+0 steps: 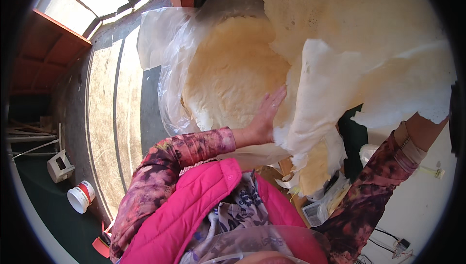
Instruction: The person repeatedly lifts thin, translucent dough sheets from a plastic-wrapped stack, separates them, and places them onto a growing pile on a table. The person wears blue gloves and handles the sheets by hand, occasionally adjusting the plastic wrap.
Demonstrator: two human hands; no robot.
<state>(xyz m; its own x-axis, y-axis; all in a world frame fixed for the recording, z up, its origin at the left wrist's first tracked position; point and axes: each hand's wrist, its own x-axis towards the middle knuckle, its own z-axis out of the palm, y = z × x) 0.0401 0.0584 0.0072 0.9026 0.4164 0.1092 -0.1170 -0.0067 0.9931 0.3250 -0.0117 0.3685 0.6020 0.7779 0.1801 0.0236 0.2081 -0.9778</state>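
My left hand lies flat with its fingers stretched out, at the edge of a stack of cream-coloured, ragged-edged sheet material. That stack rests in clear plastic sheeting. A large thin sheet of similar material hangs raised on the right, and its white folded flap drops beside my left hand. My right forearm reaches up to this sheet's lower right edge; the right hand itself is hidden behind it. A smaller torn piece dangles below the flap.
Below the torn piece sits a grey device beside a clear plastic bag. Left on the floor are a white bucket with a red band, a white container and a red dustpan. Cables lie lower right.
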